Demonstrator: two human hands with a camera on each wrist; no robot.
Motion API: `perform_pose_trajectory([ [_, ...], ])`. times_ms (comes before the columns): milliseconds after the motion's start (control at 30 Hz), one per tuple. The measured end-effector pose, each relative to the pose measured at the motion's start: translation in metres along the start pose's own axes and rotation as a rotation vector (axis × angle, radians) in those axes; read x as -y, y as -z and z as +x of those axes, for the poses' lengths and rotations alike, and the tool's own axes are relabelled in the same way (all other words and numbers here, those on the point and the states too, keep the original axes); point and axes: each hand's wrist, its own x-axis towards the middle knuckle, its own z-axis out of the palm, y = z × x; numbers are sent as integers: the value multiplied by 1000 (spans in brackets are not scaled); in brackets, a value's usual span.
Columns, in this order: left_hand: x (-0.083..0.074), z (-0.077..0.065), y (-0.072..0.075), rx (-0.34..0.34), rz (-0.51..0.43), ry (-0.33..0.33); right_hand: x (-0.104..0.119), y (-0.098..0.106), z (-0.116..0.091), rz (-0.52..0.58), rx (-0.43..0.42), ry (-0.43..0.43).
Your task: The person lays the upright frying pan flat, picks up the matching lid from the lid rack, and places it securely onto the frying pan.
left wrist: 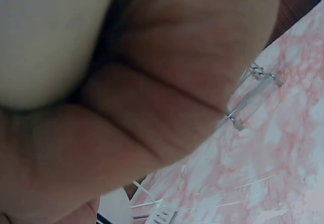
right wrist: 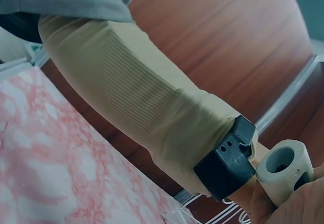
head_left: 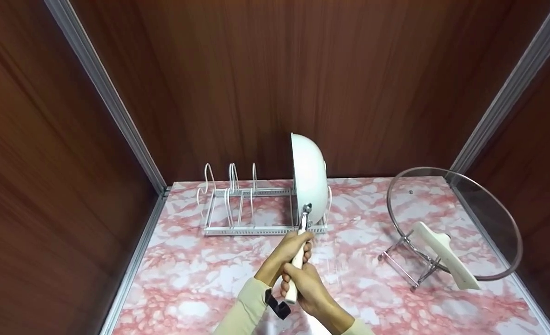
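Note:
A deep white frying pan (head_left: 311,172) stands on its edge at the right end of a white wire rack (head_left: 251,230), its open side turned left. Its cream handle (head_left: 298,258) slopes down toward me. Close to the pan, my left hand (head_left: 289,247) grips the upper part of that handle. Lower down, my right hand (head_left: 306,284) wraps around the handle near its end. In the left wrist view the pale handle (left wrist: 45,41) fills the upper left corner beside curled skin. The handle's hollow end (right wrist: 276,184) shows in the right wrist view.
On the right, a clear glass lid (head_left: 484,223) with a cream handle (head_left: 444,253) leans on a small metal stand (head_left: 402,270). Wood-grain panels (head_left: 275,83) enclose the marbled pink table (head_left: 186,288) at the back and sides. Several wire dividers (head_left: 229,209) rise from the rack's left part.

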Motion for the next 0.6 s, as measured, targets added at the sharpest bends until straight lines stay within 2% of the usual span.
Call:
perform_pose_trajectory([
  [133,1,0,-1,4,16,-27,-1,0,0,-12,-11,7],
  [600,3,2,-1,-9,10,-47,-3,-1,1,-22,-31,10],
])
